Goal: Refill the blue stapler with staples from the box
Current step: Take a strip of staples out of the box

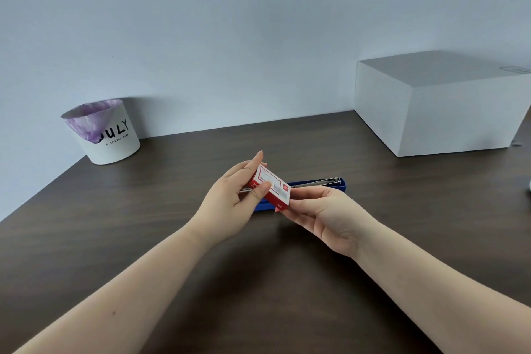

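Observation:
A small red and white staple box is held above the desk between both hands. My left hand grips its left end, thumb on the top face and fingers behind. My right hand pinches its lower right end. The blue stapler lies flat on the dark desk just behind the box, swung open, with its metal staple channel showing toward the right. Its left part is hidden by the box and my left hand.
A white bin with a purple liner stands at the back left by the wall. A large white box sits at the back right. The dark wooden desk stretches toward me.

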Tool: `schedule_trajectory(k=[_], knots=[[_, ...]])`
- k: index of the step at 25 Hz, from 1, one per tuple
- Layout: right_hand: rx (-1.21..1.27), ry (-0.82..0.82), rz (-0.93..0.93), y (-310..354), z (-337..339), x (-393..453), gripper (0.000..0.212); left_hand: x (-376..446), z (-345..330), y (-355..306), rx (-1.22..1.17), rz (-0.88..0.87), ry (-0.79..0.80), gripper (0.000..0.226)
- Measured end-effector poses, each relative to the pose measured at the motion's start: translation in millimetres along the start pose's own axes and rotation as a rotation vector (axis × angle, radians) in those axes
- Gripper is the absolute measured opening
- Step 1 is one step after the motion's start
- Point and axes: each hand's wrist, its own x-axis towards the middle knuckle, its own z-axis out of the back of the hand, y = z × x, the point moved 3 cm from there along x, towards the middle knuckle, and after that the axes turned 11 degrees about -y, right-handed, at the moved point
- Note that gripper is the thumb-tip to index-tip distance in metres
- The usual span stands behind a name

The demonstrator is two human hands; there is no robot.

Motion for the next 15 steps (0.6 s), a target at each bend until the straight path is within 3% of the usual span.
schedule_trajectory(k=[4, 15], knots=[[-0.025, -0.046, 0.051, 0, 2, 3, 0.019, -4, 4, 6, -0.078, 0.054, -0.021, 0.051], [-0.446, -0.216, 0.395, 7, 6, 6, 0.01, -12, 12, 33, -0.256, 0.204, -0.029, 0.034]])
